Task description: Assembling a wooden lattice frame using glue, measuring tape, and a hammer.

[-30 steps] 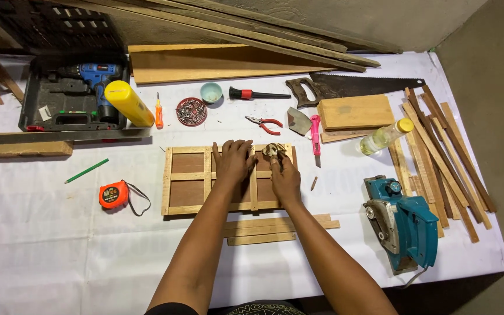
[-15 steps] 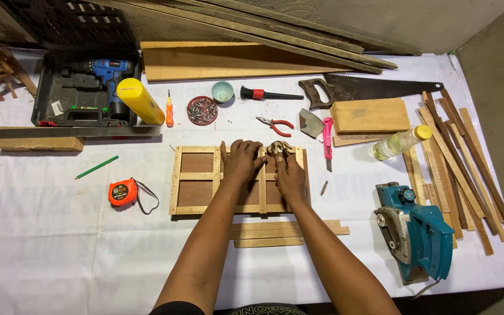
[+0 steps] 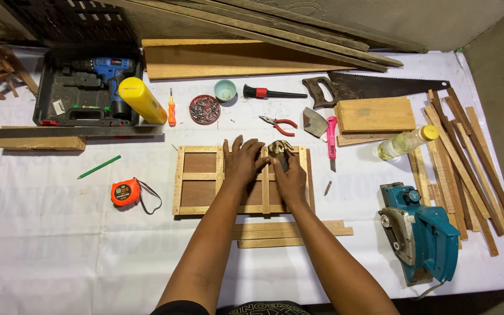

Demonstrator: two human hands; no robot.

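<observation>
Head view, left to right. Far left: wooden block (image 3: 41,143) under a long dark bar (image 3: 65,132), green pencil (image 3: 99,167), orange tape measure (image 3: 125,191). Behind them, open black tool case (image 3: 59,96) with blue drill (image 3: 109,69), yellow cylinder (image 3: 142,100) leaning on its edge, small orange screwdriver (image 3: 171,109), round tin of nails (image 3: 205,109), small teal bowl (image 3: 225,90).

Centre: slatted wooden frame (image 3: 199,178) lies flat on the white cloth-covered table (image 3: 59,251). Left hand (image 3: 244,161) rests on it palm down, fingers spread and extended, pinning a vertical slat, gripping nothing. Right hand (image 3: 290,175) is closed around a dark-handled tool with a metal head (image 3: 279,148), likely a hammer, head at the frame's top rail; exact grip partly hidden. Loose wooden strips (image 3: 290,231) lie just below the frame, near the forearms.

Handling judgement: frame looks light, stiff, thin-slatted, probably apt to slide on cloth and crack at the joints; best held flat by pressing on a rail or gripped at the outer edge, not on the thin panels.

Right: red-handled pliers (image 3: 279,123), pink utility knife (image 3: 331,134), handsaw (image 3: 374,87), wood block (image 3: 374,114), bottle with yellow cap (image 3: 406,142), bundle of wooden sticks (image 3: 468,157), teal electric planer (image 3: 424,230).
</observation>
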